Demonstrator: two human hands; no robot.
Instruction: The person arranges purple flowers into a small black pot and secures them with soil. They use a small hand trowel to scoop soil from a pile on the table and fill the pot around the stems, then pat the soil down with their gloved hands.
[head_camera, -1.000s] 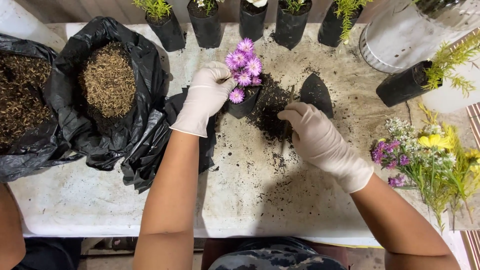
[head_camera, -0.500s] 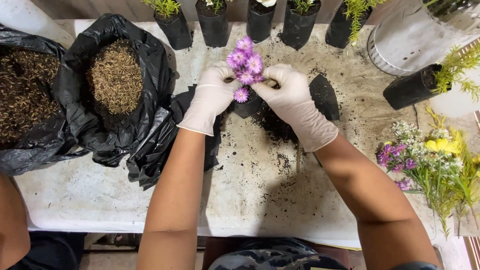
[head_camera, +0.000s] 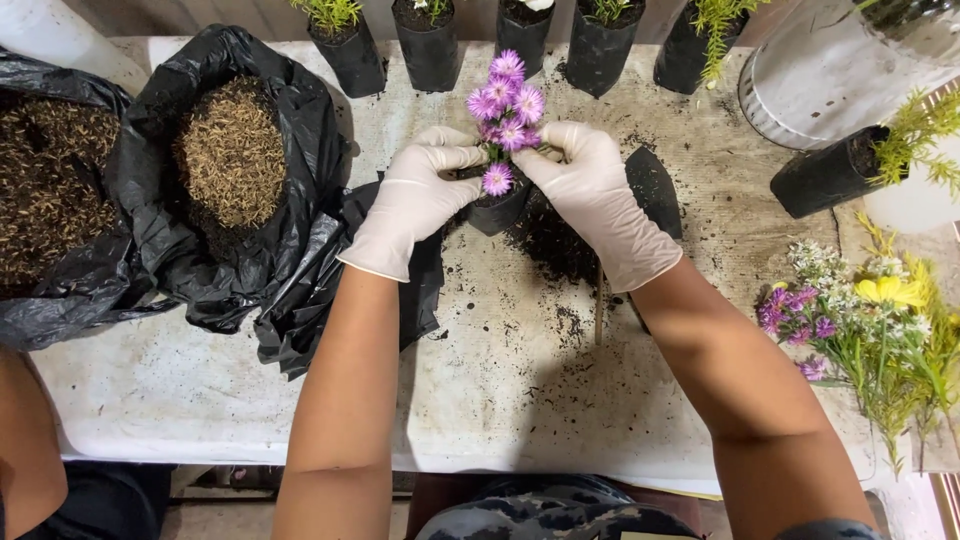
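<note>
A small black nursery bag (head_camera: 497, 212) with purple flowers (head_camera: 505, 110) stands at the table's middle back. My left hand (head_camera: 420, 195), in a white glove, presses against the bag's left side at the stems. Wearing the same kind of glove, my right hand (head_camera: 590, 195) closes in on the stems from the right. Fingers of both hands meet around the plant's base. Loose dark soil (head_camera: 560, 250) lies under and right of the bag, beside an empty flat black bag (head_camera: 655, 190).
Two open black sacks, one of husk (head_camera: 230, 150) and one of brown fibre (head_camera: 50, 190), sit at left. Potted seedlings (head_camera: 430, 40) line the back edge. A tipped pot (head_camera: 830, 170), a white bucket (head_camera: 840, 70) and cut flowers (head_camera: 860, 320) are at right. Another person's arm (head_camera: 25, 440) shows at lower left.
My right hand has moved from the soil pile up to the flower stems and now holds the plant with the left hand. The left hand stayed on the bag.
</note>
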